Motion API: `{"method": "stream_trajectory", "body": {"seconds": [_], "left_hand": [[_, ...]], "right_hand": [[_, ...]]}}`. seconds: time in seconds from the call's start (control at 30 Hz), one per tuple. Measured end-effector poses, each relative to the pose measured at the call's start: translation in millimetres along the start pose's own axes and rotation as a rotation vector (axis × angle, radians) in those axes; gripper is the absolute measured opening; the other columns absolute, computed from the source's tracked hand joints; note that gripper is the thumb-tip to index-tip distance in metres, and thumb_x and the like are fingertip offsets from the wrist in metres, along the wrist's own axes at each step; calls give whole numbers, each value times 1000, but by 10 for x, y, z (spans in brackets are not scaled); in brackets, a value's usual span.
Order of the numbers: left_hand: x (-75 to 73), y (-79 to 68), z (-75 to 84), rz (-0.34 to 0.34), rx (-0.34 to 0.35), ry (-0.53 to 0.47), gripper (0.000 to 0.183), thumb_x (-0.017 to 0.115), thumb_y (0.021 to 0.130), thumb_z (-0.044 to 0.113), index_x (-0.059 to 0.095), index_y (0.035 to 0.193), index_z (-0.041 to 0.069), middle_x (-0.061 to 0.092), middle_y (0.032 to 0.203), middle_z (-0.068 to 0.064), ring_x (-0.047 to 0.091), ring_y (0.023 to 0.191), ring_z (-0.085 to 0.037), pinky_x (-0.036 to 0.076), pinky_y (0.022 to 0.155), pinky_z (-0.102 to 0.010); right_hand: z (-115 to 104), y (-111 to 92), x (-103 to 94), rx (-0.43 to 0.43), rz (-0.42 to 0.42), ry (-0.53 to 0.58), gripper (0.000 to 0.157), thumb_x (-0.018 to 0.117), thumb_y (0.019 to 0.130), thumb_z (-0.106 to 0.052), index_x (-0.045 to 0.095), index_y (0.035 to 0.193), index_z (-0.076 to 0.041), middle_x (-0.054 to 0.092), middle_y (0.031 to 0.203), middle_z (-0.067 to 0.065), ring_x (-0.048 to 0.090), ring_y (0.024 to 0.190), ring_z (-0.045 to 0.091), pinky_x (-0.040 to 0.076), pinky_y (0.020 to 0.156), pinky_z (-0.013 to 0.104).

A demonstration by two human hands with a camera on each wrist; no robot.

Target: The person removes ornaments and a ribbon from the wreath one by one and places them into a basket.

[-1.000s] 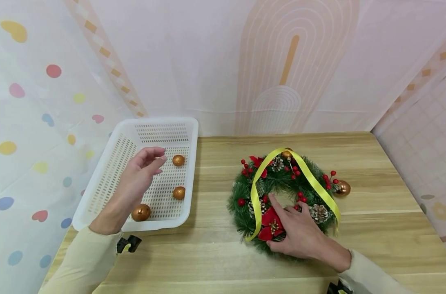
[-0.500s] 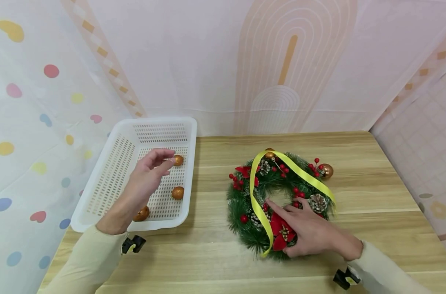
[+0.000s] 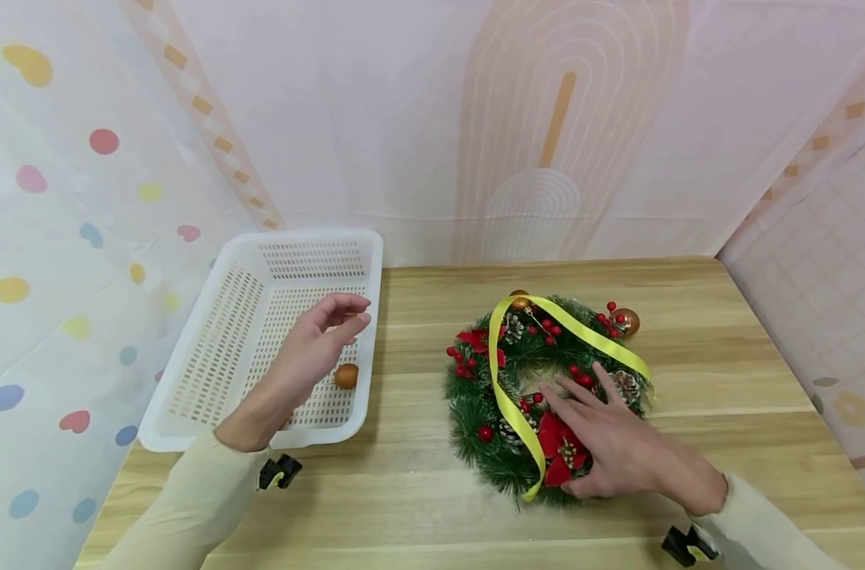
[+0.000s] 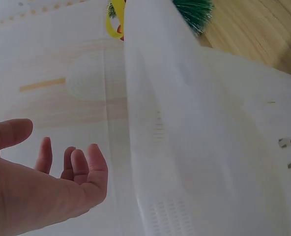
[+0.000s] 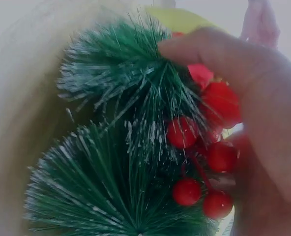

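A green pine wreath (image 3: 475, 427) lies on the table, trimmed with red berries, pinecones and a red poinsettia (image 3: 557, 447). Across it runs a loose yellow ribbon (image 3: 505, 400). My right hand (image 3: 618, 443) rests on its lower right part with the fingers spread; the right wrist view has the thumb (image 5: 219, 51) over the green needles, near red berries (image 5: 187, 191). Above the white basket, my left hand (image 3: 314, 348) hovers with bent fingers; the left wrist view shows nothing in its grasp. It partly hides the basket's contents.
The white perforated basket (image 3: 364, 404) stands left on the wooden table (image 3: 418, 507). A copper bauble (image 3: 346, 376) shows inside it. Another bauble (image 3: 626, 321) sits at the wreath's right edge, and one more (image 3: 520, 301) at its top. Patterned cloth walls (image 3: 404, 119) enclose the table.
The wreath has turned counter-clockwise under my right hand, its right bauble shifting up and left. My right fingers have spread wider. My left hand has drifted right over the basket.
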State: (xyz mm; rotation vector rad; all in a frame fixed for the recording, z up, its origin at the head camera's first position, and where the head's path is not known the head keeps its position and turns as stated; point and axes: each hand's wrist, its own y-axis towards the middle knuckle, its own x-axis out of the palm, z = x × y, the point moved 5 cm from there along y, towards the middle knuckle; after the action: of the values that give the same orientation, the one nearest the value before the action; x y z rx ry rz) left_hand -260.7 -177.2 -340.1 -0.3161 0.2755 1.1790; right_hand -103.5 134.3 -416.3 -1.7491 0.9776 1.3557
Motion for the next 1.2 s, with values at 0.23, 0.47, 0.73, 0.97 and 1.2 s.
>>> {"method": "stream_trajectory", "body": {"seconds": [0.23, 0.47, 0.73, 0.97, 1.2], "left_hand": [[84, 32, -26, -34, 18, 20, 29, 56, 93, 31, 53, 118, 16, 52, 113, -6, 46, 101, -22, 41, 90, -41], [157, 40, -45, -65, 34, 52, 27, 54, 95, 29, 54, 119, 17, 53, 118, -4, 48, 102, -20, 46, 82, -39], [224, 46, -21, -83, 44, 65, 30, 56, 93, 33, 54, 118, 17, 49, 121, -2, 47, 107, -19, 41, 87, -37], [287, 92, 1, -129, 42, 79, 27, 57, 93, 32, 55, 117, 19, 53, 119, 1, 47, 109, -18, 40, 89, -36], [291, 129, 18, -153, 53, 79, 26, 57, 93, 31, 55, 116, 18, 53, 118, 0, 47, 108, -19, 40, 87, -36]], "right_hand": [[10, -59, 76, 54, 128, -90, 98, 55, 65, -82, 50, 135, -14, 54, 130, 5, 35, 131, 32, 4, 102, 69], [8, -56, 134, 2, 212, -102, 85, 62, 67, -74, 56, 128, -15, 60, 119, 4, 44, 119, 29, 9, 99, 69], [14, -28, 138, -86, 254, -54, 85, 71, 63, -64, 51, 134, -20, 59, 122, 0, 47, 116, 25, 11, 98, 68], [44, 22, 159, -142, 174, 66, 83, 75, 65, -55, 46, 136, -22, 55, 126, -3, 44, 117, 22, 13, 95, 64], [62, 73, 146, -156, 71, 86, 82, 74, 67, -51, 45, 137, -21, 54, 130, 2, 43, 122, 25, 10, 99, 63]]}}
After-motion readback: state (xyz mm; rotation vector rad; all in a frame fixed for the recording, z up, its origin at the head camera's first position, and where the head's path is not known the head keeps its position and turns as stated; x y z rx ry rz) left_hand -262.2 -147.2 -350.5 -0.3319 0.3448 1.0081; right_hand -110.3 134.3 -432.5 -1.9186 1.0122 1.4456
